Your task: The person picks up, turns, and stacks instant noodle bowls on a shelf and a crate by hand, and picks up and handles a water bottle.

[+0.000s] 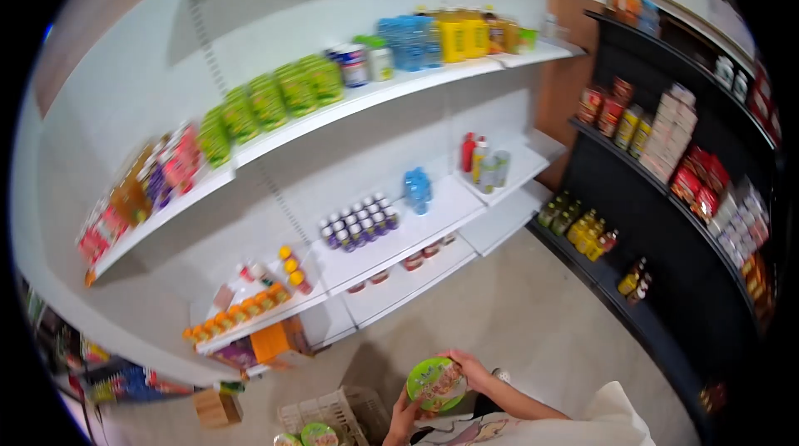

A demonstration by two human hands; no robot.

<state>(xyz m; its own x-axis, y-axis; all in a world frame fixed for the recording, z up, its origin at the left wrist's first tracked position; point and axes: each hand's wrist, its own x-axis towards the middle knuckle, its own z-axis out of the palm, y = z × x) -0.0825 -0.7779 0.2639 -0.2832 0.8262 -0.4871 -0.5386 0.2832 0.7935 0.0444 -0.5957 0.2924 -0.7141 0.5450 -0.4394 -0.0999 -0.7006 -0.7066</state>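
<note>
A round tub with a green rim and a picture on its lid (437,384) is held in front of my body at the bottom centre. My left hand (404,414) grips its lower left edge. On its upper right edge, my right hand (468,369) has its fingers closed round the rim. Just left of my hands a pale plastic basket (334,406) stands low down, and similar green-rimmed tubs (319,434) show at the bottom edge of the view.
White shelves (391,90) with green packs (266,102), bottles and small purple jars (359,224) curve across the front. Black shelves (620,279) with cans, packets and bottles stand at the right. A cardboard box (216,409) sits at the lower left.
</note>
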